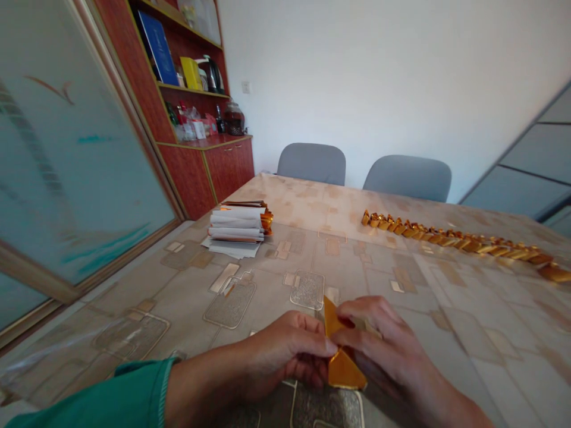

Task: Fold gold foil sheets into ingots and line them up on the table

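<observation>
I have folded gold foil sheet pinched between both hands, 6 o'clock on tabletop. Left hand clamped on foil's lower part; right hand clamped on upper flap. Stack of white paper sheets at 11 o'clock; row of folded gold pieces at 1 o'clock.

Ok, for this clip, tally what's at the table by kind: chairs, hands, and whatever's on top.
Grey chairs: 2
Hands (left hand, right hand): 2
Folded gold foil piece in hands: 1
Paper stack: 1
Row of gold foil pieces: 1 (pieces too packed to count)
Total: 7
</observation>
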Demonstrator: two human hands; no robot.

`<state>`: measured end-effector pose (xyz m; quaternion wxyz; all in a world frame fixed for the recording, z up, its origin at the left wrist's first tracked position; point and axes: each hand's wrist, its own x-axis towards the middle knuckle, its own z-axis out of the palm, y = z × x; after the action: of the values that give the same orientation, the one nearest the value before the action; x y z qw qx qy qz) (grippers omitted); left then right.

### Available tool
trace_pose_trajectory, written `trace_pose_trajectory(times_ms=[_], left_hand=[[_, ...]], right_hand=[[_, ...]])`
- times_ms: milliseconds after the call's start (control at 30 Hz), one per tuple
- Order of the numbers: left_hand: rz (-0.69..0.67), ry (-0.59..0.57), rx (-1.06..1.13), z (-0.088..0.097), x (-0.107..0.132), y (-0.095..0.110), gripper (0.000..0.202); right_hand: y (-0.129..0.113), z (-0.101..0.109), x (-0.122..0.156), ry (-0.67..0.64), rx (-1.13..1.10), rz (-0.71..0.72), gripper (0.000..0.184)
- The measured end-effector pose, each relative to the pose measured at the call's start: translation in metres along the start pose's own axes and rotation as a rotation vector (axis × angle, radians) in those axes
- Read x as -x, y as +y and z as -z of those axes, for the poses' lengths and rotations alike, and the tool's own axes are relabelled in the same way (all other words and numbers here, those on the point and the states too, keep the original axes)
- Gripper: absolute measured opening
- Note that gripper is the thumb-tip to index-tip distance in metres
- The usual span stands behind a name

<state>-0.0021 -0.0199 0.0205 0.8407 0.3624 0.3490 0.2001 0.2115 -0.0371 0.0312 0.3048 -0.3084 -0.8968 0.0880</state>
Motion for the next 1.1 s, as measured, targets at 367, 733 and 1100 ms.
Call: trace_pose_trajectory(times_ms=[367,733,1100], left_hand=[[-0.452,0.281,-0.271,-0.006,0.000,0.003,0.032],[-0.493,0.385,-0.179,-0.012,-0.001,-0.003,0.022],[-0.354,0.249,-0.138,-0.012,-0.006,-0.012,0.041]], right_hand=[[0.001,-0.007,-0.004,0.149,-0.370,-0.351,0.014],[-0.015,-0.031,-0.006,0.202,-0.667,-0.691,0.018],[-0.019,-0.038,-0.004,0.323,-0.951,-0.789,0.035]])
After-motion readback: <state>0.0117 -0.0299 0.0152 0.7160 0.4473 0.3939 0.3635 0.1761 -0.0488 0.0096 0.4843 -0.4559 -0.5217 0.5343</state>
